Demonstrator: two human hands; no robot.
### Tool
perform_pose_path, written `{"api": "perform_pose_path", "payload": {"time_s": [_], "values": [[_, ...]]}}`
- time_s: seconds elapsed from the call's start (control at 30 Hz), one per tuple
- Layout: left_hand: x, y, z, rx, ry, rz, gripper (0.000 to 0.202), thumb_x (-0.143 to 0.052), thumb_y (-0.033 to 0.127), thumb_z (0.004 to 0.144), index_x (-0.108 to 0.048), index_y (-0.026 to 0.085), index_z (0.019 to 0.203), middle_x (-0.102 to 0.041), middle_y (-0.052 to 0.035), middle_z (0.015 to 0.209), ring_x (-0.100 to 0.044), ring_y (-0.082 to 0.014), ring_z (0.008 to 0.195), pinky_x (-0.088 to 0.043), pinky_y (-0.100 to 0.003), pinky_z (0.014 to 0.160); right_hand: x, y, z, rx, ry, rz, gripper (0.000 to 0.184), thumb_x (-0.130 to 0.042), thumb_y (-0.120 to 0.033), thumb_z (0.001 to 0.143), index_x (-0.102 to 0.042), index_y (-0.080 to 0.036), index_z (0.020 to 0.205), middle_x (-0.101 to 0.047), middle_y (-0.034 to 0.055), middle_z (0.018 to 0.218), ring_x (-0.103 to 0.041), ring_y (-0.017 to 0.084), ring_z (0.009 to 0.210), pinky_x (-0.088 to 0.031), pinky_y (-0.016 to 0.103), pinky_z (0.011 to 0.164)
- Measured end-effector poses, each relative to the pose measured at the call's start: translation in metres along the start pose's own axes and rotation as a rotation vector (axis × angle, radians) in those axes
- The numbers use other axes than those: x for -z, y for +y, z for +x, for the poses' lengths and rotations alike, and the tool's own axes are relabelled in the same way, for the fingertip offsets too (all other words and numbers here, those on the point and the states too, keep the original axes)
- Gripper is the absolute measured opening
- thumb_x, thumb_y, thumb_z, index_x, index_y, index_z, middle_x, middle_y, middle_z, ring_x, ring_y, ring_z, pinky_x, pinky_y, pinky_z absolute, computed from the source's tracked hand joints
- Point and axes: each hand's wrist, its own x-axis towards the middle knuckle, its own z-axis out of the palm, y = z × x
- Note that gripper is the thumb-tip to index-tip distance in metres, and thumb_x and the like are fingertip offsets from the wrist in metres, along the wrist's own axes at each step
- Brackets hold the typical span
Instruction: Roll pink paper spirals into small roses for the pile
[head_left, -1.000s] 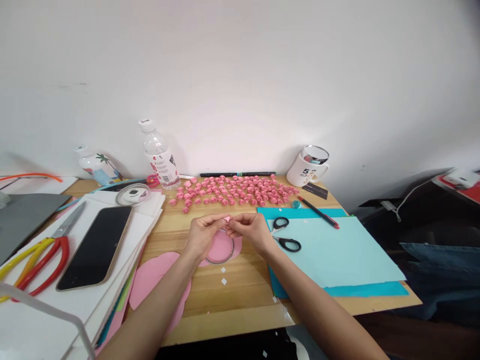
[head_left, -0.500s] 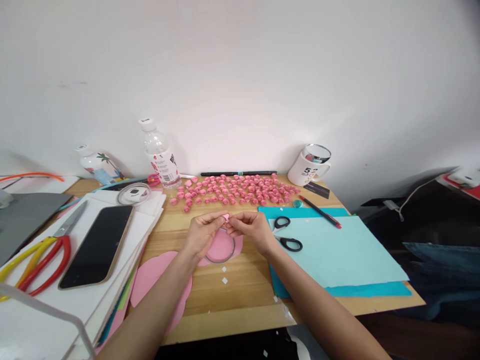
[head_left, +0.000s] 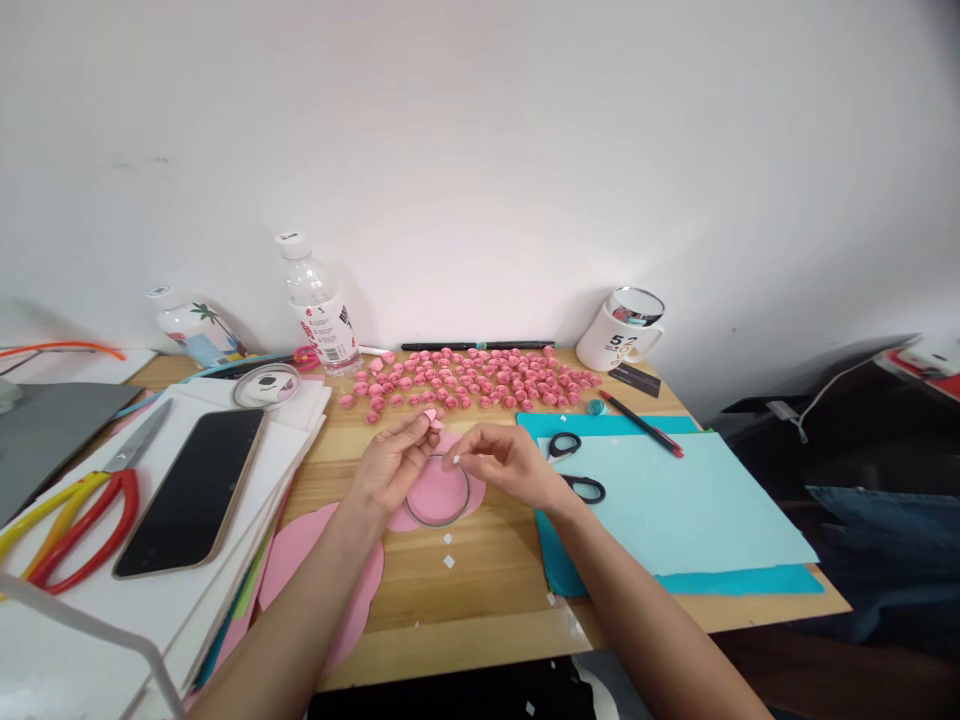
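Note:
My left hand (head_left: 386, 462) is closed, pinching a small folded piece of pink paper (head_left: 433, 417) between thumb and fingertips. Just to its right, my right hand (head_left: 514, 462) pinches a tiny white scrap (head_left: 456, 460) at its fingertips, apart from the pink piece. Below both hands lies a pink scalloped paper shape (head_left: 439, 495) with a thin grey ring (head_left: 469, 490) on it. A larger pink paper shape (head_left: 292, 560) is partly hidden under my left forearm. Many small rolled pink paper flowers (head_left: 465, 380) are spread behind my hands.
Black-handled scissors (head_left: 583, 488) rest on light blue paper (head_left: 675, 510) at right. A red-black pen (head_left: 641, 424) and a mug (head_left: 619, 330) stand beyond. At left are a phone (head_left: 193, 495), red-yellow scissors (head_left: 112, 495) and a water bottle (head_left: 319, 310). White scraps (head_left: 448, 561) dot the table.
My hands have come apart. The pink paper piece stays in my left hand, slightly further left and up, while my right hand now pinches a white scrap.

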Motion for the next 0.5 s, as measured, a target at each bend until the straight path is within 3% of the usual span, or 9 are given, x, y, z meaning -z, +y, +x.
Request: {"api": "perform_pose_path", "payload": {"time_s": [0.1, 0.2, 0.3, 0.5], "values": [[0.001, 0.001, 0.001, 0.061, 0.015, -0.038, 0.005, -0.066, 0.006, 0.069, -0.070, 0.009, 0.071, -0.065, -0.0043, 0.063, -0.060, -0.0085, 0.063, -0.049, -0.017, 0.063, -0.005, 0.007, -0.001, 0.008, 0.037, -0.357, 0.033, -0.055, -0.038, 0.080, -0.057, -0.017, 0.055, -0.059, 0.0007, 0.052, -0.056, 0.014, 0.052, -0.044, 0.025, 0.053], [0.001, -0.001, 0.001, 0.095, 0.010, -0.042, 0.006, -0.064, 0.006, 0.071, -0.070, 0.010, 0.072, -0.065, -0.0043, 0.064, -0.060, -0.0091, 0.063, -0.049, -0.018, 0.065, -0.011, 0.018, 0.001, 0.158, 0.211, -0.609, 0.013, -0.060, -0.031, 0.077, -0.060, -0.018, 0.076, -0.063, 0.0033, 0.074, -0.060, 0.016, 0.066, -0.045, 0.026, 0.059], [0.001, -0.005, 0.000, 0.096, -0.017, -0.025, 0.007, -0.064, 0.007, 0.071, -0.070, 0.010, 0.074, -0.067, -0.0054, 0.067, -0.061, -0.0107, 0.067, -0.049, -0.020, 0.068, -0.014, 0.027, 0.002, 0.278, 0.345, -0.700, 0.011, -0.052, -0.021, 0.081, -0.059, -0.020, 0.090, -0.063, 0.0050, 0.086, -0.061, 0.016, 0.075, -0.047, 0.026, 0.064], [0.001, -0.011, -0.004, 0.129, -0.089, 0.031, 0.008, -0.069, 0.011, 0.069, -0.071, 0.011, 0.077, -0.068, -0.0060, 0.074, -0.062, -0.0118, 0.073, -0.047, -0.023, 0.074, -0.015, 0.028, 0.001, 0.420, 0.494, -0.833, 0.018, -0.049, -0.019, 0.085, -0.066, -0.023, 0.083, -0.064, 0.0050, 0.084, -0.060, 0.014, 0.072, -0.045, 0.023, 0.058]]}}
